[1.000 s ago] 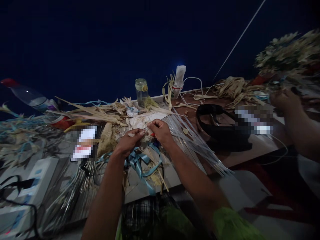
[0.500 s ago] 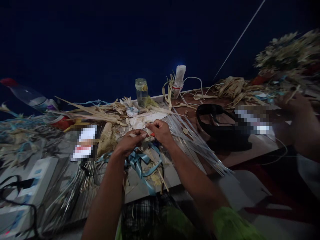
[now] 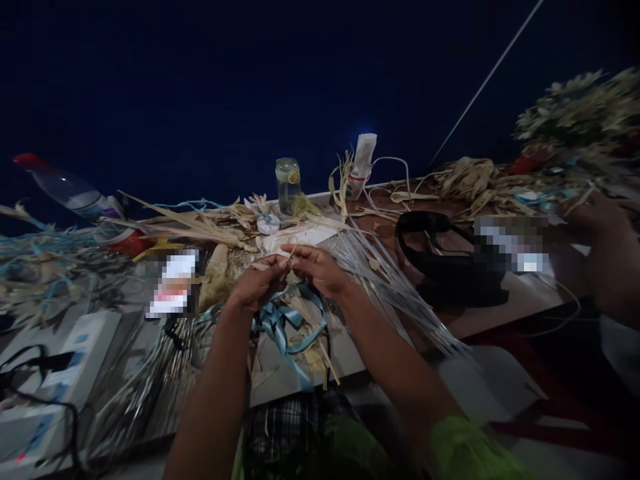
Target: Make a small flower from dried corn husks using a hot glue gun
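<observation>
Strip point(image 3: 292, 253) looks light, fragile: hold near its ends. Left hand point(image 3: 260, 283) and right hand point(image 3: 320, 272) pinch it beyond the ribbon point(image 3: 275, 321).

"What carries all this?"
"A tabletop point(image 3: 530, 293), reddish brown toward the right, grey at the near middle."
"What's along the far side?"
"A clear bottle with a pale lid point(image 3: 287, 190); farther right, a heap of dry tan husks point(image 3: 467, 183)."
"And nearer?"
"Looped shiny blue ribbon point(image 3: 281, 339) in the middle, flat translucent plastic strips point(image 3: 395, 290) right of it, a long white power strip point(image 3: 95, 337) left."
</observation>
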A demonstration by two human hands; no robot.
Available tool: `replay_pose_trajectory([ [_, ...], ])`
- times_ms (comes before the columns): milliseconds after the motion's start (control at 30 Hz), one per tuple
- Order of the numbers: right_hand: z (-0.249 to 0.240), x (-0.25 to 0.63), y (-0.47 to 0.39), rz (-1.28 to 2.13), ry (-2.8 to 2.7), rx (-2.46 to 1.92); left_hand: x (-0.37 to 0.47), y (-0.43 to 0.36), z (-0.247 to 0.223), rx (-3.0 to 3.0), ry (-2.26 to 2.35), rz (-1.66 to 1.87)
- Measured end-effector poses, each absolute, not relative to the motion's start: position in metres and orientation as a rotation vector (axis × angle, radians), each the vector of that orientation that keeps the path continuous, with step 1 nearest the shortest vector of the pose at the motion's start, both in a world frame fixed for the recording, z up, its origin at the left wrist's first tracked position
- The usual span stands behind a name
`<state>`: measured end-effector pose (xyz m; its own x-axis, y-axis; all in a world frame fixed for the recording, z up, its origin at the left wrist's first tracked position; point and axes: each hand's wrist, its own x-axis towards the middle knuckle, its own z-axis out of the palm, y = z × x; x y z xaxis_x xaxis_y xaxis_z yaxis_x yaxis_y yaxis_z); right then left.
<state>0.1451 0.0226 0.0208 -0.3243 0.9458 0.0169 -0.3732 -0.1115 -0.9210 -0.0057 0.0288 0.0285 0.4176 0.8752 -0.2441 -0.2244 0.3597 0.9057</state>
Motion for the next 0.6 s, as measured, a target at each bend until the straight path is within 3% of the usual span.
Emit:
replay_pose_trajectory([
  [600, 0.0197, 0.141, 0.0267, 1.289, -1.048, -1.018, -0.0042, 0.0273, 0.0267, 0.987, 0.891, 0.782],
])
